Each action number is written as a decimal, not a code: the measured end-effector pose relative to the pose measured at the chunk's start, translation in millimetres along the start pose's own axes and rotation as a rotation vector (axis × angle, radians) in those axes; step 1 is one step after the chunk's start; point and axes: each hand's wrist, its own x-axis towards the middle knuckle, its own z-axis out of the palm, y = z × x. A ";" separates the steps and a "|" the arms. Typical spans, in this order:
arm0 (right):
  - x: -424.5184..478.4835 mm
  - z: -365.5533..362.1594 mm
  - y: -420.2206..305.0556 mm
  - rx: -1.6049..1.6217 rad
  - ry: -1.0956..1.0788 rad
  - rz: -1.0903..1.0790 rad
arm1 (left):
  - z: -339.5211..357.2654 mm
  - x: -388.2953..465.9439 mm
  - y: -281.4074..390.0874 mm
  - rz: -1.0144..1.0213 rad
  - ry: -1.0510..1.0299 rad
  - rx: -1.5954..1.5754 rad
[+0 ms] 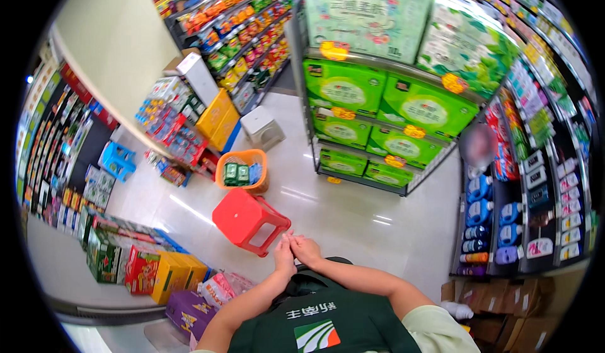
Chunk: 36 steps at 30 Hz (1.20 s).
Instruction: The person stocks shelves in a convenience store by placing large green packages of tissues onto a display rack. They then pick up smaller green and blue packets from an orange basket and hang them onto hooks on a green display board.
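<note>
My left hand and my right hand meet at the fingertips in front of my dark green apron. No object shows in them, though the space between the palms is hidden. Just beyond them stands a red plastic stool. Behind the stool is an orange plastic basket holding green packs and something blue. A pale square plastic stool stands farther off, near yellow cartons and shrink-wrapped bottles.
A metal rack of green tissue packs rises ahead. Shelves at the right hold blue detergent bottles. Cartons and a purple box lie at the lower left; a blue stool stands beyond. Snack shelves are at the back.
</note>
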 end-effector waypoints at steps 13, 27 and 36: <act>-38.5 -58.8 48.0 0.176 0.480 0.370 | 64.6 32.1 -37.2 -0.438 -0.635 0.235; -128.5 -9.8 30.1 0.244 1.066 0.769 | 67.0 -22.2 -56.7 -0.660 -1.130 0.525; -111.0 29.0 16.5 0.224 1.101 0.785 | 34.9 -6.7 -39.2 -0.664 -1.160 0.541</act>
